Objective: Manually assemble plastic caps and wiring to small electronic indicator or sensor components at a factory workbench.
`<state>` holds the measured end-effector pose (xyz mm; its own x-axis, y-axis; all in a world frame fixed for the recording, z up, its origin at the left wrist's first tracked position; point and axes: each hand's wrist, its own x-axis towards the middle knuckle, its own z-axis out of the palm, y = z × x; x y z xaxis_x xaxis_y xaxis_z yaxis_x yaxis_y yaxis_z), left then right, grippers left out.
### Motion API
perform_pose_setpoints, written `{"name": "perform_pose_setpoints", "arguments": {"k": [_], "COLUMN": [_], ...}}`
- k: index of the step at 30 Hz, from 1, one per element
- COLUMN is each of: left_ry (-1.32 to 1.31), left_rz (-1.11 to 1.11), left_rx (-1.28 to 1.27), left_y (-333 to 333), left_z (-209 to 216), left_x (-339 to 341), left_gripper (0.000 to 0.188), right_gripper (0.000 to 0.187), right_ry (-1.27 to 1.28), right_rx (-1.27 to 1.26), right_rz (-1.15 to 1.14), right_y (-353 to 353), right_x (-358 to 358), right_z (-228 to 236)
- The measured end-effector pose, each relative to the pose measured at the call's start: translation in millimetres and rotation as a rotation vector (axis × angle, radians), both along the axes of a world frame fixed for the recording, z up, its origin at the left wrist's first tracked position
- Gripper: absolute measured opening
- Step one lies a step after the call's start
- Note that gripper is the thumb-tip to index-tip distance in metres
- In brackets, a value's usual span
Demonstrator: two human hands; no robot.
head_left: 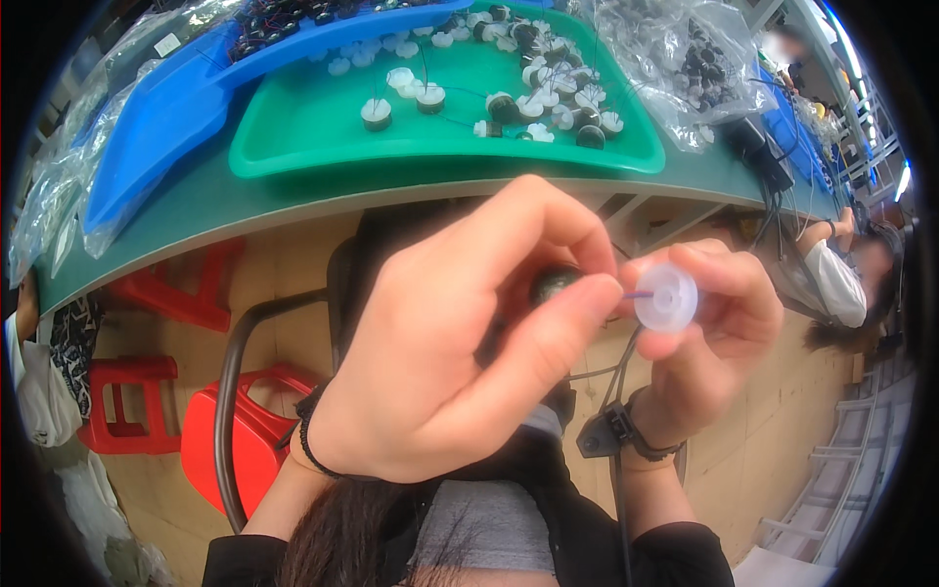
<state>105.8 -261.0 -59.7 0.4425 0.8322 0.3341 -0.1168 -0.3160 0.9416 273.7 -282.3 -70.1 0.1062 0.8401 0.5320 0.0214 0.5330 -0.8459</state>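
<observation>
My left hand [460, 342] is closed around a small dark round part [555, 284], mostly hidden by the fingers. Its thumb and index fingertip pinch together beside a thin purple wire [638, 293]. That wire leads to a translucent white round plastic cap [668, 297], which my right hand [729, 313] grips between thumb and fingers. Both hands are raised close together in front of the table edge. On the table beyond them, a green tray [430, 157] holds several dark round parts and white caps, some with thin wires standing up.
A blue tray [156, 137] with dark parts overlaps the green tray's far left. Clear plastic bags [675, 59] lie at the right and far left. Red stools [235, 430] and a dark metal chair frame [230, 391] stand below on the left. A person's arm [831, 264] shows at the right.
</observation>
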Motion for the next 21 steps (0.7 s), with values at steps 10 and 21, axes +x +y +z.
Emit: {"name": "perform_pose_setpoints", "arguments": {"k": [10, 21], "left_ry": [0.028, 0.069], "left_rz": [0.08, 0.171], "left_rx": [0.186, 0.36], "left_y": [1.6, 3.6], "left_z": [-2.2, -4.3], "left_x": [1.2, 5.3], "left_gripper": [0.011, 0.009], "right_gripper": [0.045, 0.041], "right_ry": [-0.087, -0.104], "right_rx": [0.121, 0.141], "right_rz": [0.032, 0.012], "right_y": [1.3, 1.1], "right_x": [5.2, 3.7], "right_z": [-5.7, -8.0]}}
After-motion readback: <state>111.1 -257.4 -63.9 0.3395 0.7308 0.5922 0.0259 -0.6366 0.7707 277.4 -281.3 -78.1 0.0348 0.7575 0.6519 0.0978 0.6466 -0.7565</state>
